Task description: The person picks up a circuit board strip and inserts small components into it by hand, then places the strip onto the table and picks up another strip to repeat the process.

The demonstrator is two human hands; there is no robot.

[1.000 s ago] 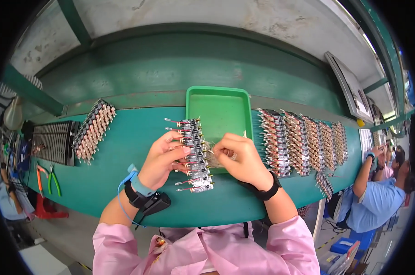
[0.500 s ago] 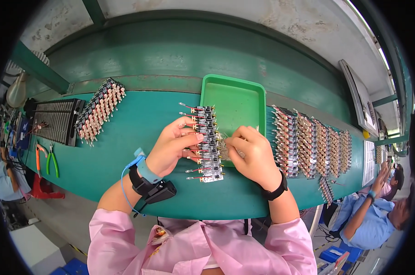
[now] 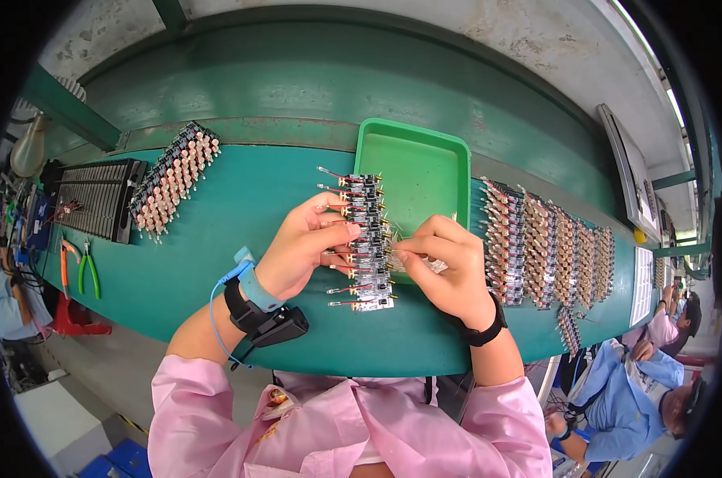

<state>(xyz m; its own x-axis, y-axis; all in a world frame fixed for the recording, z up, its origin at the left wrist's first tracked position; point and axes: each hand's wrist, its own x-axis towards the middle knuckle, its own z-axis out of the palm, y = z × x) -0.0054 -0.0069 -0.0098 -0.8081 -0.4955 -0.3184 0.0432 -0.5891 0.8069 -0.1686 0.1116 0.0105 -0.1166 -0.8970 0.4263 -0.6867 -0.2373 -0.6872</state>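
My left hand [image 3: 301,247] grips a long strip of small black and clear electrical parts [image 3: 367,275], thumb on top and fingers beneath. Short red leads with clear tips stick out from the strip's left side, and small brass-coloured pins from its right. My right hand [image 3: 453,267] is closed in a pinch at the strip's right edge, near its middle; what lies between the fingertips is too small to make out. Under both sits a green tray [image 3: 425,159], with thin pale pieces [image 3: 437,265] lying in its near end, partly covered by my right hand.
Rows of similar assembled strips [image 3: 540,247] lie to the right, another stack [image 3: 174,179] at the left. Beside that stack stands a black slotted rack [image 3: 94,199]. Orange-handled pliers [image 3: 64,267] and green-handled pliers [image 3: 89,271] lie at the table's left. A person in blue [image 3: 624,406] sits at right.
My right fingertips have shifted slightly and still pinch at the strip's right edge. The left hand keeps its hold. The person in blue at the right has lowered an arm.
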